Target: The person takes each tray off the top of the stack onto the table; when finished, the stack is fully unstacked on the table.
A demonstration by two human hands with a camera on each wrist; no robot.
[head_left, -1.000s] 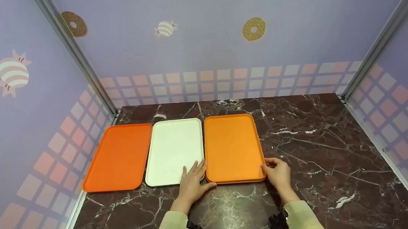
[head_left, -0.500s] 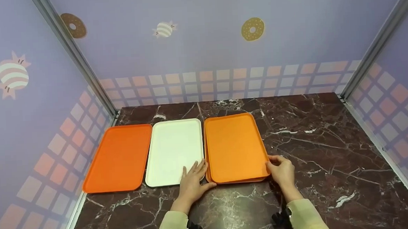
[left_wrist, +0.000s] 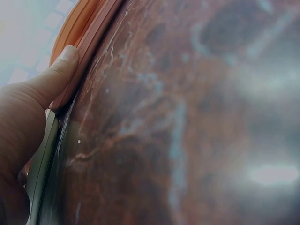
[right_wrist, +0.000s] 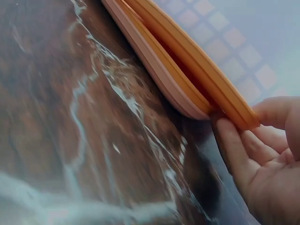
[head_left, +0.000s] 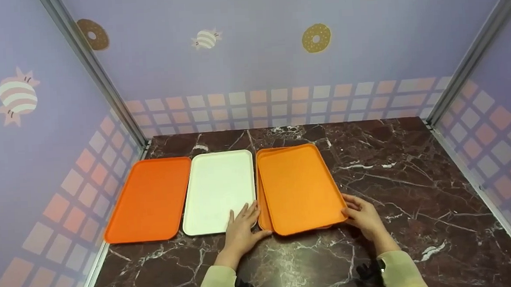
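Note:
In the head view, my right hand (head_left: 365, 218) pinches the right front corner of a yellow-orange tray (head_left: 304, 189), thumb above and fingers beneath. This tray lies turned askew on other trays (head_left: 264, 211). The right wrist view shows its near corner lifted off them, with a yellow tray (right_wrist: 168, 60) and a pinkish tray (right_wrist: 159, 79) below. My left hand (head_left: 241, 234) lies with straight fingers over the right front corner of a white tray (head_left: 218, 185). Its thumb (left_wrist: 58, 70) touches the edge of the stacked trays in the left wrist view.
A red-orange tray (head_left: 151, 199) lies left of the white one. All rest on a dark marbled table (head_left: 392, 167), which extends to the right of the stack. Patterned walls (head_left: 260, 60) enclose the table at the back and both sides.
My right hand has pulled the top tray's front corner rightward and toward me. The tray has turned off the stack, uncovering the left edge of those below. My left hand has stayed put.

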